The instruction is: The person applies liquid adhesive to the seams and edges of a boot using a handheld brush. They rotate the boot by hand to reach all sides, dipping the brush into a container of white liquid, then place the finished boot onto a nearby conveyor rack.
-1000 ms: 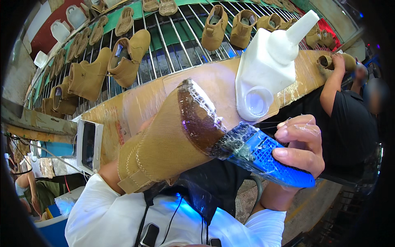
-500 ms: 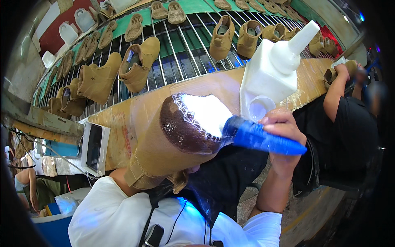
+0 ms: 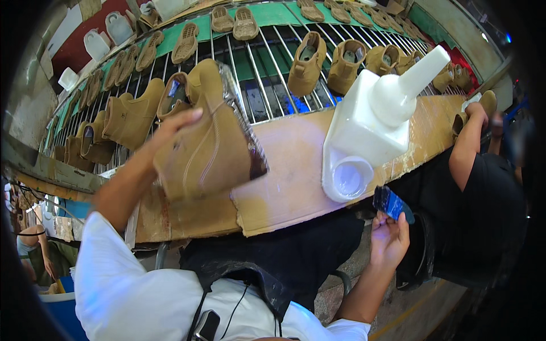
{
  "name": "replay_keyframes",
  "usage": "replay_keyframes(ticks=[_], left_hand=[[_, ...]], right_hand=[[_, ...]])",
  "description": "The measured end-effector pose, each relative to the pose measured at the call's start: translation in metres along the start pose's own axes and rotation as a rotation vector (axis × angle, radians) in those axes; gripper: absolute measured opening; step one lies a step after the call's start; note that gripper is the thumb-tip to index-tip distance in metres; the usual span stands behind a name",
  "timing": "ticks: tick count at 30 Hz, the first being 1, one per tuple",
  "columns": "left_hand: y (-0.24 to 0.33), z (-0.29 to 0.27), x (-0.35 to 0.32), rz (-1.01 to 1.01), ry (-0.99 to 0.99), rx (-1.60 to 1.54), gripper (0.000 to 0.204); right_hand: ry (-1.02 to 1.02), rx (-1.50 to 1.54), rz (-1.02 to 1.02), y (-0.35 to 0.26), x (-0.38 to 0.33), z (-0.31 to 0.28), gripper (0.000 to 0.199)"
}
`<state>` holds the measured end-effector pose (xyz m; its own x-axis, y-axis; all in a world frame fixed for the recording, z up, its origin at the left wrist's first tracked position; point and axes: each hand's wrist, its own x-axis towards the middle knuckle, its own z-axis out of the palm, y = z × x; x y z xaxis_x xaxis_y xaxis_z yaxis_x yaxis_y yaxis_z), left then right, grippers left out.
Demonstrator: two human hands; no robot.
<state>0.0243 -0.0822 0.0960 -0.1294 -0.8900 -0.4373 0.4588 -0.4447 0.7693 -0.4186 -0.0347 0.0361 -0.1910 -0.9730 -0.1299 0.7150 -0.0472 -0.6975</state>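
Note:
My left hand (image 3: 170, 128) grips a tan boot upper (image 3: 207, 142) by its shaft, holding it over the cardboard-covered bench (image 3: 290, 165) with its glossy dark bottom facing right. My right hand (image 3: 389, 238) is low, below the bench edge, and holds a blue-handled brush (image 3: 393, 203) that points up. A white glue container (image 3: 369, 131) with a tall spout and a round open cup stands on the bench just above my right hand.
A conveyor of metal rods (image 3: 256, 74) behind the bench carries several tan boot uppers (image 3: 307, 62) and soles (image 3: 244, 23). A person in black (image 3: 483, 187) works at my right, one arm on the bench. Another person (image 3: 34, 250) is at the lower left.
My right hand has pulled the brush off the boot's bottom and dropped below the bench edge. My left hand has turned the boot and moved it left toward the conveyor.

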Motion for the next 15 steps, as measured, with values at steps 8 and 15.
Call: replay_keyframes(ticks=[8,15], left_hand=[[0.156,0.008,0.208,-0.063,-0.133,1.407,0.062],[0.103,0.081,0.275,-0.103,0.148,2.133,0.066]], right_hand=[[0.068,-0.070,-0.056,-0.006,0.015,0.006,0.025],[0.042,-0.223,-0.121,-0.006,0.014,0.018,0.022]])
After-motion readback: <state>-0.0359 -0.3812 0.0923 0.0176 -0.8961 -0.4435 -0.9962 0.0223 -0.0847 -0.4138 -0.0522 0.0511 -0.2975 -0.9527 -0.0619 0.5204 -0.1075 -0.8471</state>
